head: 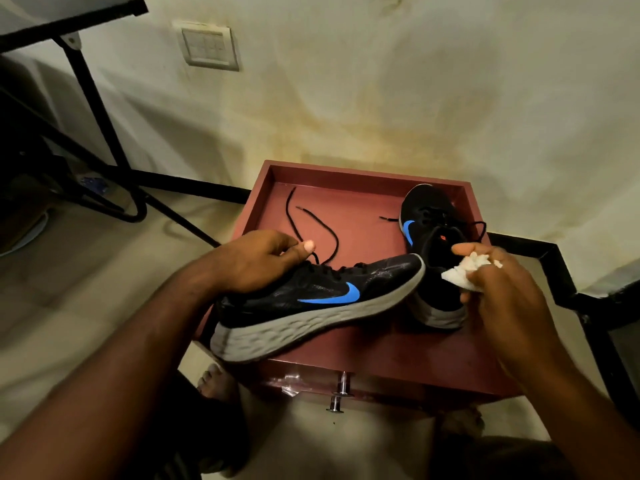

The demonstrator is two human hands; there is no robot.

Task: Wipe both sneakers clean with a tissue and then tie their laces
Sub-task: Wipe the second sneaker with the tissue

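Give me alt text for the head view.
The left hand holds one black sneaker sideways over a red cabinet top while the right hand grips a crumpled tissue; the second sneaker rests behind, laces untied.

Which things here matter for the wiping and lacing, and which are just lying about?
For the job:
near sneaker, gripped by left hand
far sneaker on the red table
tissue, held by right hand
loose laces

Lying about:
wall switch plate
black desk frame
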